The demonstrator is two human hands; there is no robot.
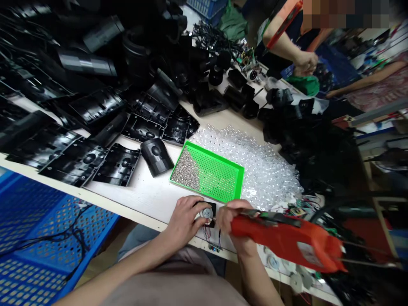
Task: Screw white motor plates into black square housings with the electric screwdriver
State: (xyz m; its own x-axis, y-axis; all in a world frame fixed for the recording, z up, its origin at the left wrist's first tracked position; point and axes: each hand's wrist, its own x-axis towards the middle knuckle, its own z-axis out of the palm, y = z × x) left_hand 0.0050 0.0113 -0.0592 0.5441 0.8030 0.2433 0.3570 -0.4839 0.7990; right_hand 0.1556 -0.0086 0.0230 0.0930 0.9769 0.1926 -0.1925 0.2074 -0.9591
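My left hand [182,222] grips a small round silver part, which looks like a motor [206,213], between thumb and fingers over a black plate [212,208] at the table's front edge. Thin wires run from it to a small circuit board [214,247]. A red electric screwdriver [283,238] lies almost level in my right hand [230,214], its fingers wrapped round the front end. The tool's tip is close to the silver part; whether they touch I cannot tell. Just beyond my hands, a green tray [241,183] holds a heap of small metal screws [185,173].
Clear plastic pieces [267,170] are heaped behind the tray. Black housing halves [117,165] cover the left, with one black cylinder [156,157] beside the tray. Blue crates [41,229] stand below left. At upper right, another person's hand [306,63] is near a green bundle.
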